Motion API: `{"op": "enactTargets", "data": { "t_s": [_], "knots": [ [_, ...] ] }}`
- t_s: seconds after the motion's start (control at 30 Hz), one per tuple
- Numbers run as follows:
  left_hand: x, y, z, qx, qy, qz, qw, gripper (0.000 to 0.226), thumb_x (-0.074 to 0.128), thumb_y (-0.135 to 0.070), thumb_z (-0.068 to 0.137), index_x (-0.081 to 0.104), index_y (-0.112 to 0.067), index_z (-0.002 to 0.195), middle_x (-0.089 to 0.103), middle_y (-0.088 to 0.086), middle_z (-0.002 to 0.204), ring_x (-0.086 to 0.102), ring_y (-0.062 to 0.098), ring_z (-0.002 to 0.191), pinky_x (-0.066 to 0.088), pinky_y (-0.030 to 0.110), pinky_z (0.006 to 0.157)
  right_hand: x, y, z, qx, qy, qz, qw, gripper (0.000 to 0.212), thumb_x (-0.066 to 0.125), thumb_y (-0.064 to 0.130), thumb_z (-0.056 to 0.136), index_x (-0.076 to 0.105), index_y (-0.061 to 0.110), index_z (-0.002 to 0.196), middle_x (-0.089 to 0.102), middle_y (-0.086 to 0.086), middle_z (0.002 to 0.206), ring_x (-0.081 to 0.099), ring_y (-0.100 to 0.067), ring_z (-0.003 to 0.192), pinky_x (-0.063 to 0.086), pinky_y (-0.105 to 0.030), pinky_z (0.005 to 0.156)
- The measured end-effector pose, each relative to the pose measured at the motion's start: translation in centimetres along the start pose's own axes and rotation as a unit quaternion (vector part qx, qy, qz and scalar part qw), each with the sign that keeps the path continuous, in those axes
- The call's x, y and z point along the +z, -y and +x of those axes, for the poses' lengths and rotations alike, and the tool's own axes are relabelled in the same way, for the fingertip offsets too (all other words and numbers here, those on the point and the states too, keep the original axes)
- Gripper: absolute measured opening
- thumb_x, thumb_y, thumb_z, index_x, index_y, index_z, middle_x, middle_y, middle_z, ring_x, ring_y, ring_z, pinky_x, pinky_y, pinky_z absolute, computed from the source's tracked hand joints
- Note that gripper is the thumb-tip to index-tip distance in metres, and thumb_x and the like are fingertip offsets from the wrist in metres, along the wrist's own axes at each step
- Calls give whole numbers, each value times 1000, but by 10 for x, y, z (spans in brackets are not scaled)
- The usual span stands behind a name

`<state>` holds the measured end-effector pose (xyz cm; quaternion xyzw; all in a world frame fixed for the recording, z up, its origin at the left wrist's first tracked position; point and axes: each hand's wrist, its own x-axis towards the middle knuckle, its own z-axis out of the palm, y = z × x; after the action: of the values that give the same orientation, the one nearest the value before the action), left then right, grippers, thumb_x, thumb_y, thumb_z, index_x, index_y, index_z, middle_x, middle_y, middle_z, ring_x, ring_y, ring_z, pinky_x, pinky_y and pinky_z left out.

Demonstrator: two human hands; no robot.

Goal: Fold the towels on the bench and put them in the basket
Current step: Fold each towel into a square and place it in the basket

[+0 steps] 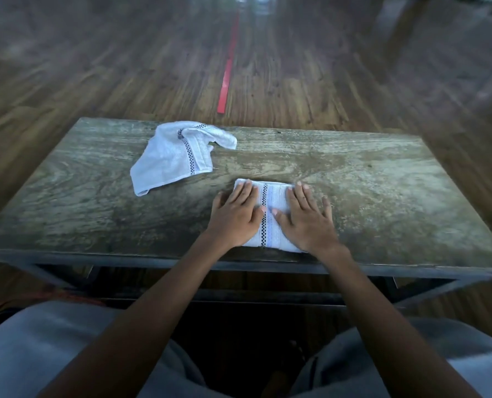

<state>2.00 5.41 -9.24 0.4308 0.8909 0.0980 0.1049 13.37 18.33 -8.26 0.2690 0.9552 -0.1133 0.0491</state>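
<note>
Near towel [270,214] folded, left hand [234,215] and right hand [305,218] spread flat on it. Far-left towel [176,155] unfolded (basket not in view).

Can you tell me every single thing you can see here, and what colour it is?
folded towel: one, white with a dark checked stripe, near the bench's front edge, under both hands
loose towel: one, white with the same stripe, crumpled at the far left of the bench
bench: one, weathered grey-brown top, dark frame
red strip: one, on the floor beyond the bench
floor: brown wood boards
trousers: grey, bottom corners
left hand: flat on the folded towel
right hand: flat beside it
</note>
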Motion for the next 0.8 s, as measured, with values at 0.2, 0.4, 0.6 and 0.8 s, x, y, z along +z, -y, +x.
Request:
{"op": "enactTargets", "data": {
  "t_s": [0.2, 0.4, 0.6, 0.8],
  "knots": [
    [-2, 5, 3, 1, 13, -73, 997, 63, 20, -49, 100, 0, -23, 153, -12, -6, 160, -15, 6, 144, -6, 48, 117, -8, -8, 11, -24, 16, -41, 999, 74, 9, 64, 93, -1, 21, 152, -12, 2, 159, -16, -10, 145, -16, -48, 115],
    [-5, 11, -51, -114, -194, -268, 937, 44, 46, -32, 97, 45, -14, 137, 51, 6, 125, 48, 19, 116, 33, 37, 100, -17, 18, 3, -75, -80, -31, 994, 60, 20, 46, 100, 15, 16, 151, 3, -6, 160, -7, -16, 147, -10, -43, 117],
    [2, 22, -96, -146, -85, -522, 836, 30, 53, -20, 97, 55, -12, 125, 56, 0, 55, 48, 13, 36, 38, 21, 38, 13, 36, 5, -76, -46, -4, 996, 62, 15, 54, 98, 10, 25, 152, -1, -1, 160, -9, -12, 146, -8, -39, 119],
    [2, 16, -97, -132, 15, -604, 786, 37, 57, -20, 95, 47, -27, 130, 61, 1, 58, 57, 16, 41, 39, 22, 38, 13, 37, 3, -80, -27, -20, 996, 66, 12, 60, 95, 3, 28, 152, -7, 2, 160, -13, -9, 145, -10, -39, 118]
  ]
}}
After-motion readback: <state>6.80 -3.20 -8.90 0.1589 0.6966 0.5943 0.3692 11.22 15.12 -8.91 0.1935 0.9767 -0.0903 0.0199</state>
